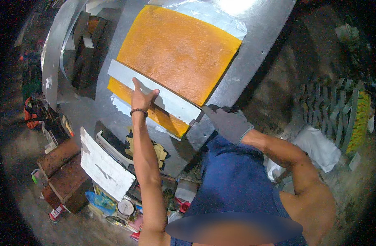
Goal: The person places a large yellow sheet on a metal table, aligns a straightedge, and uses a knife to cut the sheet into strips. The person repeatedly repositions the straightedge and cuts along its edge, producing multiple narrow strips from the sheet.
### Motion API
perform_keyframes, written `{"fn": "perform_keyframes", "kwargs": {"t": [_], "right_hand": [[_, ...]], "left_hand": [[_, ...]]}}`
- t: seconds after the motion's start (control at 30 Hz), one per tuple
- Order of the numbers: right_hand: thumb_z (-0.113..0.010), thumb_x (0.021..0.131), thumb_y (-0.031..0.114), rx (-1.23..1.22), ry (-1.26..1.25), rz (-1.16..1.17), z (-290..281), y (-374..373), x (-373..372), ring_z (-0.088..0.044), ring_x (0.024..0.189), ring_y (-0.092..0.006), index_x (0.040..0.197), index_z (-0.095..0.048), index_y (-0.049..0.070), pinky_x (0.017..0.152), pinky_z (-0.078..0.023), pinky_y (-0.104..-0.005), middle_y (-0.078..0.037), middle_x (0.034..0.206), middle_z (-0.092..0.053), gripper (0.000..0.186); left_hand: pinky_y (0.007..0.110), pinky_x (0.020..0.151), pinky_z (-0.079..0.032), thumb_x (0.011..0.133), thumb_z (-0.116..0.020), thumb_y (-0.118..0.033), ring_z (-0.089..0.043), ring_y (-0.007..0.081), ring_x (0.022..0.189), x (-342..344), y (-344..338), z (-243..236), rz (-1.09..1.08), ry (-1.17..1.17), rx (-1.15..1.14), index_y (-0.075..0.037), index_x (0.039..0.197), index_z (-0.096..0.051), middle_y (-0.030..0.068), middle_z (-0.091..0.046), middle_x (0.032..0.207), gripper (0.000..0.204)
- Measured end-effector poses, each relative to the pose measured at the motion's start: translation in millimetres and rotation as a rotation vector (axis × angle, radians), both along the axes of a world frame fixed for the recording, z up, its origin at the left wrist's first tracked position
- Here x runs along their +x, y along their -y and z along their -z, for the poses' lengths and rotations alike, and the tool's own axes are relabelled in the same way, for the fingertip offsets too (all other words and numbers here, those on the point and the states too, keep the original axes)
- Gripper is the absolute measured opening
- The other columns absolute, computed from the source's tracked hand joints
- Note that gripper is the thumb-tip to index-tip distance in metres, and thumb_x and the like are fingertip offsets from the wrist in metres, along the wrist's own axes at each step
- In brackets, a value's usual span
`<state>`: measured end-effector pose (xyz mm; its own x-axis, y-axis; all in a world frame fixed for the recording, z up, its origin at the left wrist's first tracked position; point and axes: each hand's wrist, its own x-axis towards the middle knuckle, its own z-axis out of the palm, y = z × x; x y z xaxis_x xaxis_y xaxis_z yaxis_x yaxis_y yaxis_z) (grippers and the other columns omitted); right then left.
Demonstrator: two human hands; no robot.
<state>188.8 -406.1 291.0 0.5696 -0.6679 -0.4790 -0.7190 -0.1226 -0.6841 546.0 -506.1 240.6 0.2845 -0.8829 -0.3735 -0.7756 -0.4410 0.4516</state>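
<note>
a bare left hand [143, 97], index finger and thumb spread, presses on a pale strip [170, 101] rather than clasping it; the strip lies slantwise across the lower part of an orange slab [179, 53] on a grey metal table [249, 53]. at the strip's right end, a grey-gloved right hand [229, 123] reaches its fingertips to the slab's edge; whether it grasps anything cannot be told. the step in hand looks like steadying the strip as a guide, and the next move would seem to call for even pressure so it does not slide. at left, a scuffed white board [106, 164]; at centre, the slab's glossy, dimpled sheet shape over crinkled pale film [220, 20]; at right, a slatted metal lattice [323, 106].
</note>
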Motion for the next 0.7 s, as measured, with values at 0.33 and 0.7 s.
{"fn": "perform_keyframes", "kwargs": {"t": [0.33, 0.7], "right_hand": [[-0.050, 0.097, 0.012, -0.096, -0.004, -0.040, 31.3, -22.6, -16.5, -0.065, 0.098, -0.0464, 0.157, -0.027, 0.013, 0.090, -0.047, -0.0664, -0.024, 0.106, -0.063, 0.064], [-0.057, 0.098, 0.023, 0.089, -0.059, 0.128, 26.8, -92.1, -118.7, -0.066, 0.099, -0.0419, 0.144, -0.048, 0.006, 0.089, -0.053, -0.0481, -0.025, 0.111, -0.065, 0.050]], "left_hand": [[0.048, 0.094, -0.054, 0.069, -0.092, -0.039, -0.064, 0.0486, 0.112, 2.9, -0.5, 4.7, 0.042, 0.078, -0.018, 0.002, 0.159, -0.016, 0.0420, -0.059, 0.122, 0.124], [0.048, 0.099, -0.052, 0.067, -0.092, -0.046, -0.060, 0.0494, 0.120, -1.5, -1.4, -5.3, 0.029, 0.014, -0.042, -0.001, 0.160, -0.011, 0.0433, -0.053, 0.132, 0.131]]}}
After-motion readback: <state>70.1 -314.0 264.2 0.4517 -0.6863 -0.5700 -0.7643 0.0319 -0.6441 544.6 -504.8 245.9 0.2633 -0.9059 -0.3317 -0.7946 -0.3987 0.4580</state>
